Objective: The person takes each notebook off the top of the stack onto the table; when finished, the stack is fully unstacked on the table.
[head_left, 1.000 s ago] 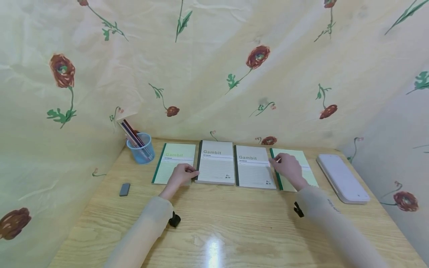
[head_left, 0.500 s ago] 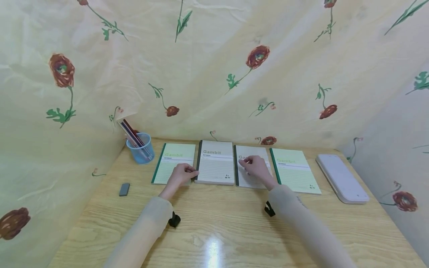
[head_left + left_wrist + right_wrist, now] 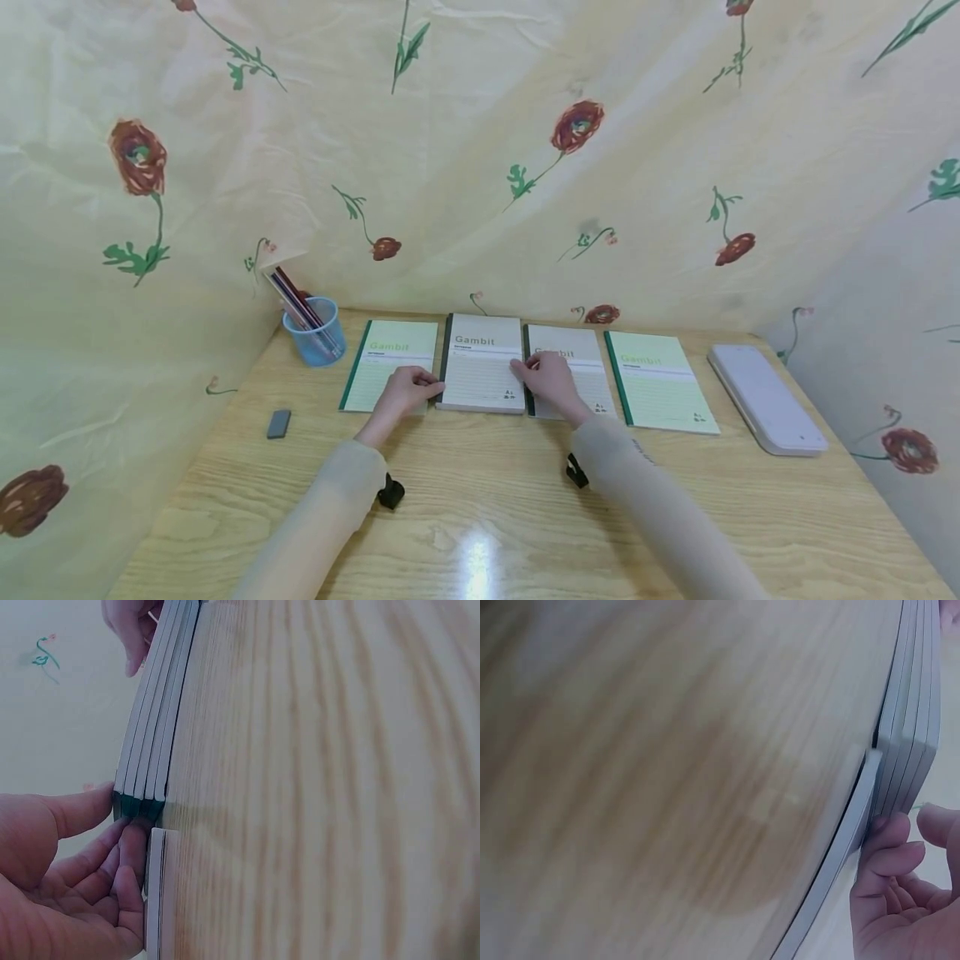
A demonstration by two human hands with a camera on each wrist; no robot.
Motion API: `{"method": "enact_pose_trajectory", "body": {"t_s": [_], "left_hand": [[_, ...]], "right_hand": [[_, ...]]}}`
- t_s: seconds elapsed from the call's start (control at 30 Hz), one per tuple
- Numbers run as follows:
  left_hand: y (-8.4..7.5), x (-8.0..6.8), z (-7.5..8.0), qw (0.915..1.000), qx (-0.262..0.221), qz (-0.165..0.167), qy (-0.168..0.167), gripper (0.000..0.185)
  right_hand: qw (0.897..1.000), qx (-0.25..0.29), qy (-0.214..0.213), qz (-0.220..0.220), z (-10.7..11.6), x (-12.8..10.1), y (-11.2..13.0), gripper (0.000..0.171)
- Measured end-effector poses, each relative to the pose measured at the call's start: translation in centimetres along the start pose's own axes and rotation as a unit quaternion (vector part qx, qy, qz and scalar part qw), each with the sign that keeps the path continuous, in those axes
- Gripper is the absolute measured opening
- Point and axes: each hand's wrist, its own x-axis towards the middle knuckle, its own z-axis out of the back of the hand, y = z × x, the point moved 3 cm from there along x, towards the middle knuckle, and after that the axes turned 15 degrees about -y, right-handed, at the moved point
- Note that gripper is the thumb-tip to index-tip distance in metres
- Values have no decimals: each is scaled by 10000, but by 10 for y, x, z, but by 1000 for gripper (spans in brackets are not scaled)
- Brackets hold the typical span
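Note:
Four "Gambit" notebooks lie in a row at the back of the wooden table (image 3: pixel 480 500). The second one is a thick grey stack (image 3: pixel 483 362) with a dark spine. My left hand (image 3: pixel 405 392) pinches the stack's left edge; in the left wrist view its thumb (image 3: pixel 86 810) lies on the cover of the stack (image 3: pixel 154 742) and its fingers press the spine. My right hand (image 3: pixel 547 379) rests over the third notebook (image 3: pixel 588 375), curled fingertips touching the stack's right edge. The right wrist view shows its fingers (image 3: pixel 889 840) beside the stack (image 3: pixel 911 697).
A pale green notebook (image 3: pixel 390 362) lies at the left end and another (image 3: pixel 656 379) at the right end. A blue cup of pencils (image 3: pixel 315 333) stands back left, a grey eraser (image 3: pixel 279 423) lies near it, and a white case (image 3: pixel 765 396) sits far right. Flowered cloth walls surround the table.
My right hand has slid left from the fourth notebook, across the third, to the right edge of the second stack. The left hand has stayed in place.

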Motion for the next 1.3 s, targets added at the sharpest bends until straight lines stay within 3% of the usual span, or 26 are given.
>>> {"method": "enact_pose_trajectory", "body": {"t_s": [0.3, 0.97, 1.3], "left_hand": [[-2, -2, 1, 9999, -75, 81, -10, 23], [-1, -3, 0, 9999, -136, -79, -25, 20], [1, -1, -1, 9997, -231, 105, 18, 15]], "right_hand": [[9999, -19, 97, 64, -3, -3, 9, 37], [9998, -139, 116, -97, -1, -1, 4, 35], [9982, 379, 341, -320, 8, 0, -9, 33]]}}
